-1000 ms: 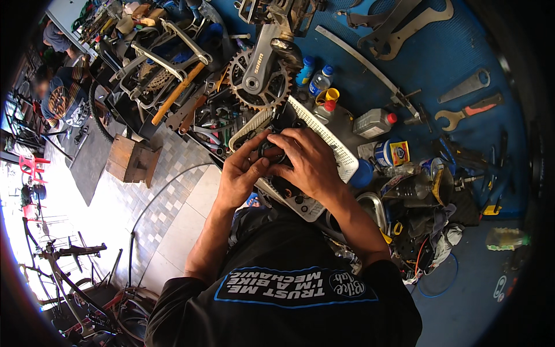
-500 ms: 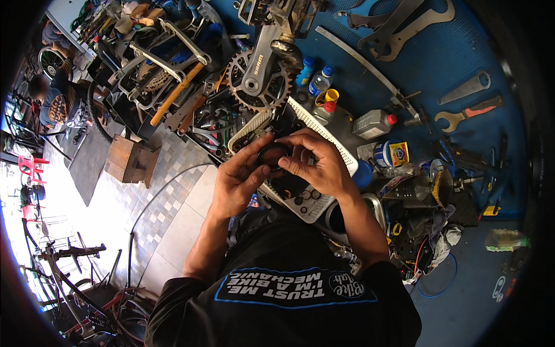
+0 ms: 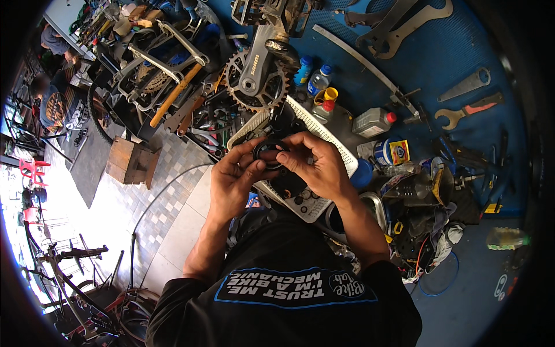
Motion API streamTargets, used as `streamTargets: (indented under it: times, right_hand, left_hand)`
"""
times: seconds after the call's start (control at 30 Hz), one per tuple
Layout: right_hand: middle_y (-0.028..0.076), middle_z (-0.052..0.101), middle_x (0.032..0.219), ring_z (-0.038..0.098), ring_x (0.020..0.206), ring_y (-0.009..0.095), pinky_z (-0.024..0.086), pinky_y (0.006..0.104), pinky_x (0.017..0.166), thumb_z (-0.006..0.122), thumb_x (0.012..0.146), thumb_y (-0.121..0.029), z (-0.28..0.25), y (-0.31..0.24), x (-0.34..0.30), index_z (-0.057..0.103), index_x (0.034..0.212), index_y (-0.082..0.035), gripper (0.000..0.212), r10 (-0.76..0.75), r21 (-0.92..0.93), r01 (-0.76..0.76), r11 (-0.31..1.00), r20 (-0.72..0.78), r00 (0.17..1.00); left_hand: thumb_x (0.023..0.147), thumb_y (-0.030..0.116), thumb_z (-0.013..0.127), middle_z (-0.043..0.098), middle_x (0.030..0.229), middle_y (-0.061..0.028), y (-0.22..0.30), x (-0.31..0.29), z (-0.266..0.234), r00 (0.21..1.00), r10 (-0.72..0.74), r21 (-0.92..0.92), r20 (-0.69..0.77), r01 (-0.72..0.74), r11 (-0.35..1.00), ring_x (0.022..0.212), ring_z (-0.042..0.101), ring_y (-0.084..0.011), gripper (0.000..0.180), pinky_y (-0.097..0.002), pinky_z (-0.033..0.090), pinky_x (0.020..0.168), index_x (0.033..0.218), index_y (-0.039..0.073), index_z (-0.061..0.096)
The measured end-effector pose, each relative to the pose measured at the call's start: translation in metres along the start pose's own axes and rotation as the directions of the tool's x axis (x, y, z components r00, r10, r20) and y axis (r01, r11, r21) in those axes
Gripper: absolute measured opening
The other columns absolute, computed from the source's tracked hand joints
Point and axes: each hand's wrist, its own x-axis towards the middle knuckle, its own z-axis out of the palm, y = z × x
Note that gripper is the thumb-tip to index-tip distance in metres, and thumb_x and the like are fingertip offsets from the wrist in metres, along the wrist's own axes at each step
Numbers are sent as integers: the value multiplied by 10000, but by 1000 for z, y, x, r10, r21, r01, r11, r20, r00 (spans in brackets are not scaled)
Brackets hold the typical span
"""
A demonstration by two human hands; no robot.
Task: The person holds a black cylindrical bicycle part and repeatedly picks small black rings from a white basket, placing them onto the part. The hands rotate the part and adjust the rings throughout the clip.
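Note:
Between my two hands is a black ring [image 3: 258,152], round with an open middle, its exact kind not clear. My left hand [image 3: 232,179] grips its left side with thumb and fingers. The thumb and fingers of my right hand [image 3: 315,165] close on its right side. Both hands hover over a cream plastic basket [image 3: 321,130] of small bike parts. Several small rings and round pieces [image 3: 303,199] lie in the basket's near end. Just beyond the basket stands a crankset with a toothed chainring [image 3: 250,87].
Right of the basket stand a clear bottle with a blue cap [image 3: 319,80], a grey bottle with a red cap [image 3: 374,122] and a blue-and-yellow tub [image 3: 392,151]. A wooden-handled hammer [image 3: 176,95] lies left. A wooden box [image 3: 130,162] stands on the floor; another person [image 3: 60,101] sits farther off.
The black ring has turned between my fingers and now shows its opening at a different angle. My left fingers have curled closer around it.

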Motion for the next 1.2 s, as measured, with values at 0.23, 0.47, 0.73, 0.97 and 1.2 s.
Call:
streamTargets:
  times: [0.23, 0.47, 0.73, 0.97, 1.2]
  right_hand:
    - [45, 727, 850, 633, 716, 88, 506, 286, 651, 789, 991, -221, 2, 2, 1, 709, 1063, -7, 240, 48, -52, -47, 998, 11, 999]
    - [5, 721, 859, 610, 750, 44, 495, 265, 662, 770, 1009, -215, 2, 10, 5, 727, 1083, -5, 227, 122, 43, -124, 991, 49, 991]
    - [-76, 628, 810, 489, 726, 3, 404, 206, 644, 750, 1026, -230, -9, 10, 11, 755, 1163, 2, 270, 249, 141, -265, 954, 118, 961]
    - [-73, 639, 822, 521, 744, 5, 433, 214, 643, 767, 1009, -221, -9, 10, 11, 742, 1182, 1, 282, 233, 201, -249, 947, 101, 967]
    - [61, 749, 1046, 684, 822, 167, 552, 300, 714, 872, 841, -79, -14, -13, 0, 757, 1147, -83, 327, -379, -240, 385, 891, 71, 923]
  left_hand:
    - [1064, -71, 539, 731, 1234, -219, -5, 1, -6, 1000, 1, 105, -15, 1, 995, 1165, 726, -248, 399, -382, 662, 948, 1461, -95, 505]
    - [1058, 1, 597, 734, 1255, -208, -13, 6, -12, 997, -46, 90, -67, 52, 995, 1154, 734, -267, 362, -418, 669, 933, 1409, -73, 549]
    - [1071, 73, 619, 741, 1244, -230, -9, 10, -13, 977, -169, -99, -131, 156, 983, 1149, 743, -293, 324, -405, 676, 919, 1381, -14, 578]
    - [1069, 76, 626, 737, 1252, -232, -8, 11, -15, 975, -193, -145, -106, 177, 974, 1151, 742, -294, 334, -401, 677, 917, 1393, 6, 582]
    - [1037, -2, 643, 636, 1406, -293, -8, 5, -16, 954, 267, -28, 137, -266, 964, 1289, 663, -380, 327, -478, 605, 1050, 1360, -39, 620]
